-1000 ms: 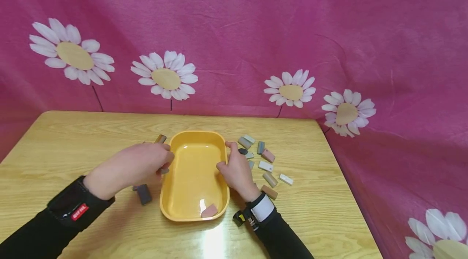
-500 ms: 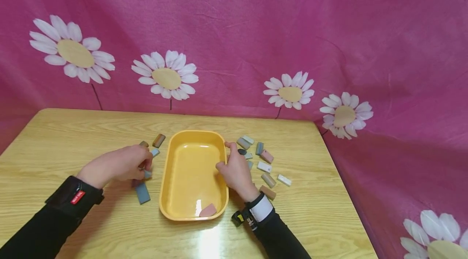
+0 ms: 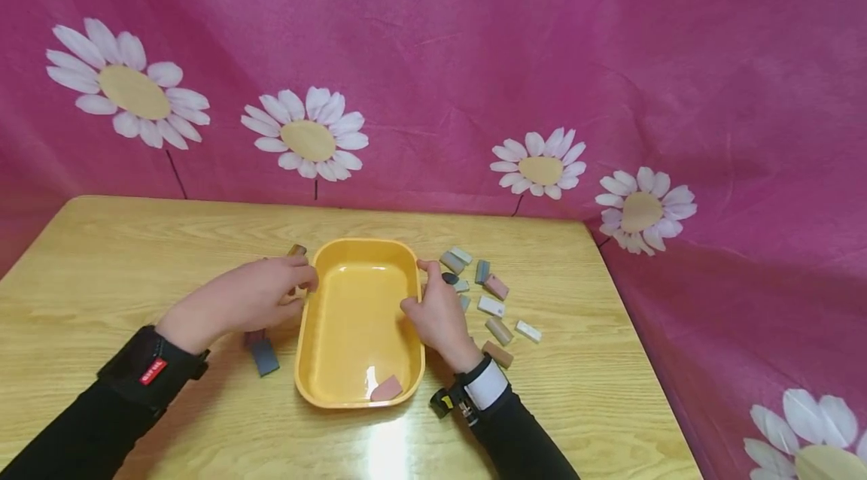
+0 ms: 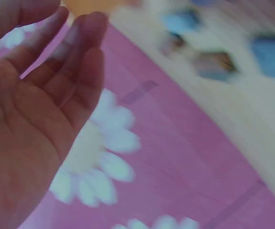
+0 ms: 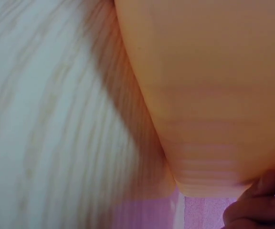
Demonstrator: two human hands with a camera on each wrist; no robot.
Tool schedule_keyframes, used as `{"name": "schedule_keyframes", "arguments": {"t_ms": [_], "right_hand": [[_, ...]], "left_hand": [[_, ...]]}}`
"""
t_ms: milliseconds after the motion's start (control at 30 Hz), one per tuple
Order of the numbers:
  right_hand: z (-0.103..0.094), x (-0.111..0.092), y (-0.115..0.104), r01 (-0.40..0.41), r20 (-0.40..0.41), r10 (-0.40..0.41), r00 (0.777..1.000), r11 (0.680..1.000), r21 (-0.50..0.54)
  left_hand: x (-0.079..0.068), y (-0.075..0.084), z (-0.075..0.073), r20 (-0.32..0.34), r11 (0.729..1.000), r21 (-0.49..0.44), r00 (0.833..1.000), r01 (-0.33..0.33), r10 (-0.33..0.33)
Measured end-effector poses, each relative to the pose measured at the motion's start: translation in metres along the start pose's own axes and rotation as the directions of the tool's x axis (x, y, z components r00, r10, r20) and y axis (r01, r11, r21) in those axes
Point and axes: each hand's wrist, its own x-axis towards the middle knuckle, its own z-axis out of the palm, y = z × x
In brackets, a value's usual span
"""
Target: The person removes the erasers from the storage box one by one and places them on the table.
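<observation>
A yellow tray (image 3: 359, 322) stands on the table with a pink block (image 3: 387, 388) lying inside its near end. My right hand (image 3: 440, 318) grips the tray's right rim, thumb inside; in the right wrist view its fingers (image 5: 259, 205) show beside the tray wall. My left hand (image 3: 260, 288) is at the tray's left rim; whether it touches the rim cannot be told. In the left wrist view its fingers are loosely bent and nothing shows in the palm (image 4: 27, 119). Below it lies a dark grey block (image 3: 265, 357) beside a dark reddish block (image 3: 254, 338).
Right of the tray lie several small blocks, among them a white block (image 3: 491, 305), a pinkish block (image 3: 497, 286) and a brown block (image 3: 497, 354). Another brown block (image 3: 296, 250) is partly hidden behind my left hand. A pink flowered cloth (image 3: 420, 74) hangs behind the table (image 3: 169, 232).
My left hand moved left from the tray's rim to the blocks there, then came back right to the rim. The right hand has stayed on the tray.
</observation>
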Motion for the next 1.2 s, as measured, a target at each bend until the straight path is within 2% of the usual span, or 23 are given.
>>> {"name": "schedule_keyframes", "arguments": {"t_ms": [67, 167, 333, 433, 533, 600, 933, 1067, 1200], "right_hand": [[-0.002, 0.000, 0.001, 0.000, -0.003, 0.000, 1.000, 1.000, 0.003], [-0.003, 0.001, 0.001, -0.009, 0.000, 0.009, 1.000, 1.000, 0.005], [-0.005, 0.000, 0.002, -0.023, 0.011, 0.023, 1.000, 1.000, 0.007], [-0.004, 0.000, 0.001, -0.011, 0.016, 0.011, 1.000, 1.000, 0.011], [-0.002, 0.000, 0.000, 0.005, 0.023, -0.005, 1.000, 1.000, 0.015], [-0.001, 0.000, -0.001, 0.014, 0.028, -0.015, 1.000, 1.000, 0.011], [-0.005, 0.000, -0.004, 0.005, 0.025, -0.005, 1.000, 1.000, -0.005], [-0.005, 0.000, -0.002, 0.000, 0.026, 0.000, 1.000, 1.000, -0.007], [-0.004, -0.001, 0.000, 0.003, 0.029, -0.003, 1.000, 1.000, -0.018]], "left_hand": [[0.010, 0.019, 0.000, -0.005, 0.997, 0.032, 0.997, -0.077, 0.077], [0.025, 0.050, 0.003, 0.048, 0.982, 0.063, 0.984, -0.176, 0.173], [0.049, 0.091, 0.014, 0.170, 0.945, 0.043, 0.935, -0.323, 0.312], [0.058, 0.108, 0.022, 0.256, 0.932, 0.013, 0.903, -0.362, 0.346], [0.061, 0.118, 0.029, 0.330, 0.924, 0.030, 0.876, -0.382, 0.351], [0.060, 0.120, 0.033, 0.360, 0.923, 0.053, 0.869, -0.382, 0.339], [0.058, 0.123, 0.046, 0.372, 0.918, 0.102, 0.870, -0.384, 0.323], [0.060, 0.126, 0.050, 0.406, 0.931, 0.114, 0.871, -0.348, 0.276], [0.061, 0.130, 0.058, 0.448, 0.934, 0.152, 0.865, -0.323, 0.226]]}}
